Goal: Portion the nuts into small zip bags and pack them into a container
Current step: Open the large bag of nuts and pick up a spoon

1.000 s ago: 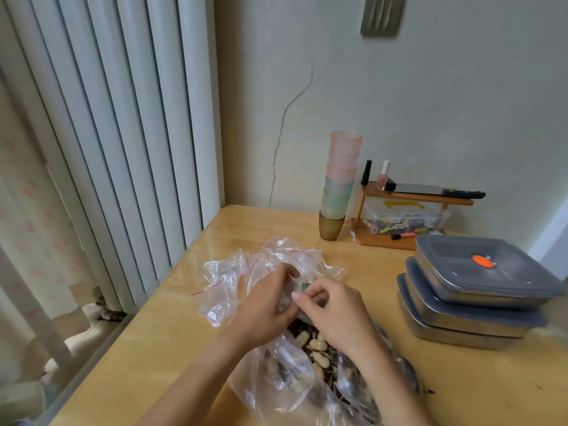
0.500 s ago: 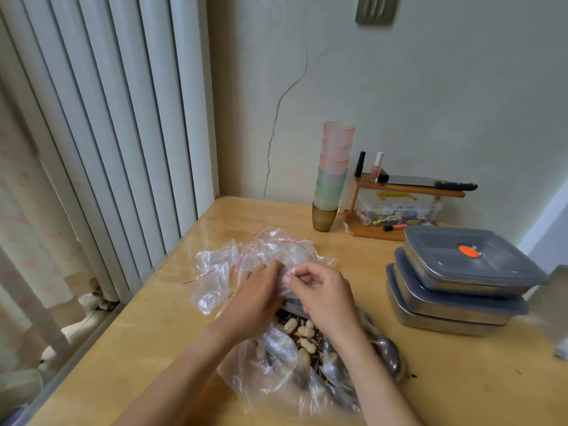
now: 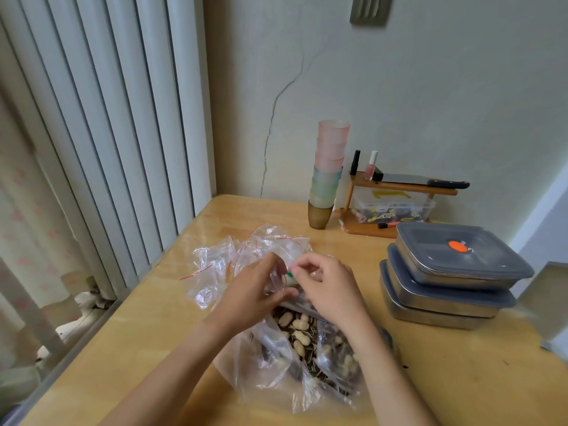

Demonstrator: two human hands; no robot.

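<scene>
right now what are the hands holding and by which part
Both the left hand and the right hand pinch the gathered top of the big clear bag of nuts; exactly what sits between the fingertips is unclear.

Glossy wooden tabletop [image 3: 461, 379] catching window light, thin clear crinkled plastic bags [image 3: 215, 265] glinting, brushed metal containers [image 3: 442, 305] wearing matt grey plastic lids [image 3: 491, 256], frosted plastic cups [image 3: 330, 161] stacking, smooth wooden rack [image 3: 402, 189] standing.

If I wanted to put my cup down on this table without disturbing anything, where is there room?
Bare wood lies on the table left of the pile of small zip bags, and at the front right, nearer than the stacked containers. The back right is crowded with stacked cups and a wooden rack; the middle holds the nut bag.
</scene>
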